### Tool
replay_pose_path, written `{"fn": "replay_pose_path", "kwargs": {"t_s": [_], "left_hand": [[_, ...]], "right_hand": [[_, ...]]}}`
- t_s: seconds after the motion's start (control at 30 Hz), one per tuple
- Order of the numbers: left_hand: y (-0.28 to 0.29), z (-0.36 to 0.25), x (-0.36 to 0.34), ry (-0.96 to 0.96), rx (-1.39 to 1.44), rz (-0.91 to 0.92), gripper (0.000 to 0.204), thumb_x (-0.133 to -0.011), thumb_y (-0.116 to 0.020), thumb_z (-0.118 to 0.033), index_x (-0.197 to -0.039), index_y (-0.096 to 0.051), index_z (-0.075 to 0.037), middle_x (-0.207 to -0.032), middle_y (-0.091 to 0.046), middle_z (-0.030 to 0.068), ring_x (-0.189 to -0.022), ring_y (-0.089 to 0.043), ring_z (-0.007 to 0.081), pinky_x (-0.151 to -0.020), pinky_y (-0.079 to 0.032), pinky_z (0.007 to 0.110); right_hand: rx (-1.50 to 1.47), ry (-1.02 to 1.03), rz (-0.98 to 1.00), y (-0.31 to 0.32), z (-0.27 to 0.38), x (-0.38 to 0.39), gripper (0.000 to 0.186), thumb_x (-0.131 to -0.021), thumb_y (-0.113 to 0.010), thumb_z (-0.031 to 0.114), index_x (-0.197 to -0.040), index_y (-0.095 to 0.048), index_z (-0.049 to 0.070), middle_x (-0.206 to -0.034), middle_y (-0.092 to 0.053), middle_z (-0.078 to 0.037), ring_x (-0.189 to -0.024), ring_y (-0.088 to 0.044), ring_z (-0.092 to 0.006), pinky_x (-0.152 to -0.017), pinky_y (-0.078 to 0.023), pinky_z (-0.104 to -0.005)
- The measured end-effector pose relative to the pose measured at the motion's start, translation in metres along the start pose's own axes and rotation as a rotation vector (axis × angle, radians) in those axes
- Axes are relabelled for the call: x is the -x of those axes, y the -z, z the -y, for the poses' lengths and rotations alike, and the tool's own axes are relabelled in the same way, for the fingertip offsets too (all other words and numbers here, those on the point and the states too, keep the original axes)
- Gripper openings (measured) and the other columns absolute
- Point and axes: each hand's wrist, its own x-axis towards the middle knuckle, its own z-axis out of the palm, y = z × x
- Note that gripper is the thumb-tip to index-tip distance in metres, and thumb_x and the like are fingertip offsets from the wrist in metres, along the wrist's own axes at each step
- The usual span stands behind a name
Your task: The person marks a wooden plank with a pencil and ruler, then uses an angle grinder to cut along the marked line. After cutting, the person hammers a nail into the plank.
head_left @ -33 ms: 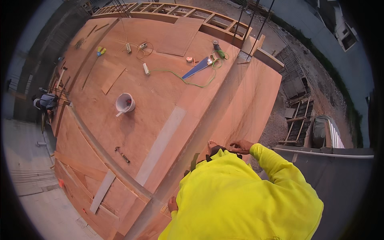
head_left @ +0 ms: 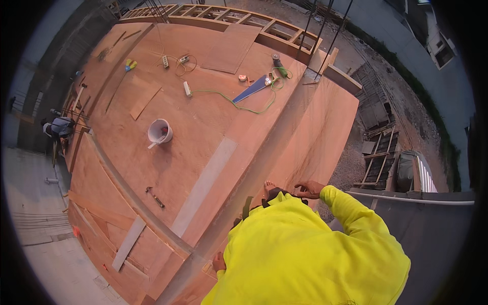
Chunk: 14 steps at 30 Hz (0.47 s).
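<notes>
My right hand (head_left: pixel 309 189) is by my bent knee in dark trousers, near the outer edge of the plywood deck (head_left: pixel 300 137). Its fingers are loosely bent and apart, with nothing visible in them. Low beside my body, my left hand (head_left: pixel 219 262) is partly hidden by my yellow sleeve. A small piece of light wood (head_left: pixel 208 269) lies right next to it; whether the fingers touch it I cannot tell. My bare foot (head_left: pixel 269 187) rests on the deck just left of the right hand.
On the deck are a white bucket (head_left: pixel 160 131), a hammer (head_left: pixel 155 197), a blue-bladed handsaw (head_left: pixel 251 90), a green angle grinder (head_left: pixel 278 66) and cords. A long groove (head_left: pixel 254 168) runs alongside me. Rebar (head_left: pixel 330 43) stands at the far corner. Another person (head_left: pixel 60 127) bends at far left.
The fingers of my right hand have shifted slightly and look less curled. The whole view has moved a little; my left hand stays at the same place.
</notes>
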Motion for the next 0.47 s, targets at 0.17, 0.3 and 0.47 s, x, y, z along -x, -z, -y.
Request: {"fn": "replay_pose_path", "kwargs": {"t_s": [0.17, 0.3, 0.47], "left_hand": [[-0.009, 0.011, 0.015, 0.053, 0.068, -0.005, 0.039, -0.093, -0.062, -0.033, -0.109, -0.066, 0.003, -0.112, -0.07, 0.0159, -0.099, -0.064, 0.0296, -0.087, -0.049, 0.041], [-0.021, 0.023, 0.022, 0.021, 0.02, 0.033, 0.039, -0.093, -0.062, -0.033, -0.112, -0.063, 0.002, -0.115, -0.068, 0.0159, -0.102, -0.063, 0.03, -0.089, -0.049, 0.041], [-0.032, -0.004, 0.048, -0.121, -0.129, 0.129, 0.039, -0.094, -0.061, -0.032, -0.115, -0.061, 0.0, -0.118, -0.065, 0.0159, -0.105, -0.061, 0.0304, -0.091, -0.047, 0.042]], "right_hand": [[0.282, -0.011, 0.123, 0.037, 0.039, 0.046, 0.115, -0.078, -0.085, 0.047, -0.161, -0.015, 0.007, -0.14, -0.053, -0.029, -0.121, -0.061, -0.0423, -0.106, -0.048, -0.0467], [0.416, 0.263, 0.1, 0.032, 0.034, 0.076, 0.124, -0.072, -0.087, 0.048, -0.162, -0.01, 0.011, -0.156, -0.033, -0.028, -0.139, -0.038, -0.0491, -0.114, -0.037, -0.0533], [0.591, 0.481, 0.143, -0.013, 0.049, 0.115, 0.115, -0.081, -0.082, 0.043, -0.163, -0.008, 0.015, -0.163, -0.018, -0.025, -0.148, -0.025, -0.0446, -0.119, -0.029, -0.058]]}}
